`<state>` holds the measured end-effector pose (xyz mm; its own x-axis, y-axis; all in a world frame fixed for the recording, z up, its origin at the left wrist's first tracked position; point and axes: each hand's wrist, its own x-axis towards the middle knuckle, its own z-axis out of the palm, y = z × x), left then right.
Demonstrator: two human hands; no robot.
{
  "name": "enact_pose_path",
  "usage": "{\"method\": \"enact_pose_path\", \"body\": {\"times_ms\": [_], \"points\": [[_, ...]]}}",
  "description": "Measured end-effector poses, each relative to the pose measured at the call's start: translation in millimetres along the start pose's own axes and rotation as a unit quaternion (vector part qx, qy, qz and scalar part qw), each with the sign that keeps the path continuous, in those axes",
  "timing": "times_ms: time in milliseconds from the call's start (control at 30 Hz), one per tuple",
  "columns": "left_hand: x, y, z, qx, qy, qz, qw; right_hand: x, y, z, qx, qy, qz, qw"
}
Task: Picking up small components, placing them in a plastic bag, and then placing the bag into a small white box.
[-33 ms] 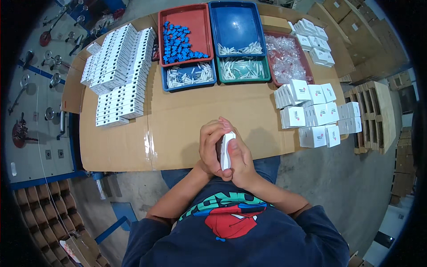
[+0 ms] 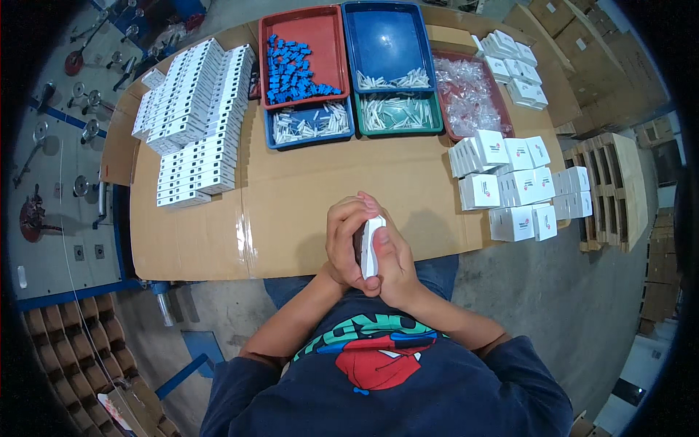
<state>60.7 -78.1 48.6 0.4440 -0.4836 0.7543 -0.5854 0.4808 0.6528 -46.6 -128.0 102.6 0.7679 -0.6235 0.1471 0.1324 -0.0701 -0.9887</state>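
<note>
Above the table's near edge, I hold a small flat white box (image 2: 370, 247) on edge between both palms. My left hand (image 2: 343, 240) is wrapped round its left side, fingers curled over the top. Pressed against the other side is my right hand (image 2: 397, 266), its thumb lying along the narrow white face. The fingers cover most of the box, so its broad sides are hidden.
Rows of white boxes (image 2: 196, 171) are stacked at left. Far trays: red with blue clips (image 2: 290, 69), blue (image 2: 389, 44), a lower blue one (image 2: 309, 138) and green (image 2: 400, 132) with white sticks, red with clear plastic pieces (image 2: 470, 95). White cartons (image 2: 513, 188) stand right.
</note>
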Motion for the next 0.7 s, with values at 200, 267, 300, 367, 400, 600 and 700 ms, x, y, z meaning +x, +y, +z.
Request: {"method": "enact_pose_path", "body": {"times_ms": [200, 267, 300, 367, 400, 600, 700], "points": [[4, 7, 2, 0.008, 0.021, 0.010, 1.000, 7, -13, -3, 0.016, -0.011, 0.017, 1.000], [6, 6, 1, 0.015, 0.028, 0.012, 0.999, 11, -8, -8, 0.024, -0.040, 0.002, 0.999], [4, 2, 0, 0.034, 0.008, 0.007, 0.999, 14, -8, -10, 0.024, -0.041, -0.001, 0.999], [8, 2, 1, 0.048, -0.013, 0.008, 0.999, 21, -11, -19, 0.021, -0.034, -0.033, 0.999], [15, 10, 1, 0.035, 0.003, -0.090, 0.995, 24, -7, -23, 0.008, -0.032, -0.050, 0.998], [42, 37, -20, -0.423, -0.050, -0.567, 0.705, 35, -5, -50, -0.178, -0.113, -0.146, 0.967], [43, 44, -11, -0.317, -0.039, -0.578, 0.751, 38, -1, -52, -0.166, -0.140, -0.151, 0.964]]}}
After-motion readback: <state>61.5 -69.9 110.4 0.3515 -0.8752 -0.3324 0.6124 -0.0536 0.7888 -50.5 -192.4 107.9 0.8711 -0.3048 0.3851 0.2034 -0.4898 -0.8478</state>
